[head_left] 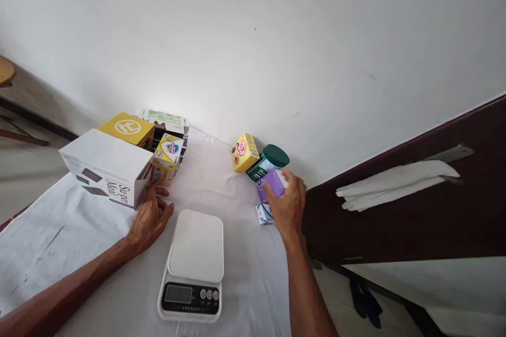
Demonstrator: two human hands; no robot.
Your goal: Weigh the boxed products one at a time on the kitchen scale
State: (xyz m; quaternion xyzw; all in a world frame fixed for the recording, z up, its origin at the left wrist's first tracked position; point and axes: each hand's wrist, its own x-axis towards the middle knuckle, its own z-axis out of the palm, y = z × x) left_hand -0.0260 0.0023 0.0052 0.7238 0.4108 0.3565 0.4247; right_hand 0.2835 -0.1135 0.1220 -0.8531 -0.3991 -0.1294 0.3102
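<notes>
My right hand (288, 201) is closed around a purple box (272, 183) at the right of the table. Beside that box are a dark green canister (269, 160), a yellow box (245, 152) and a small white-and-blue box (264, 214). On the left, my left hand (151, 217) rests on the cloth with fingers apart, its fingertips by a small yellow soap box (169, 148) and a large white box (106, 166). Between my hands sits a white kitchen scale (196, 247) with a bare plate; its display looks blank.
A mustard-yellow box (128, 129) and a green-and-white box (165, 121) stand behind the white box. White cloth (209, 168) covers the table, which meets a wall. A white towel (395, 184) hangs over a handle on the right; dark shoes (366, 303) lie below.
</notes>
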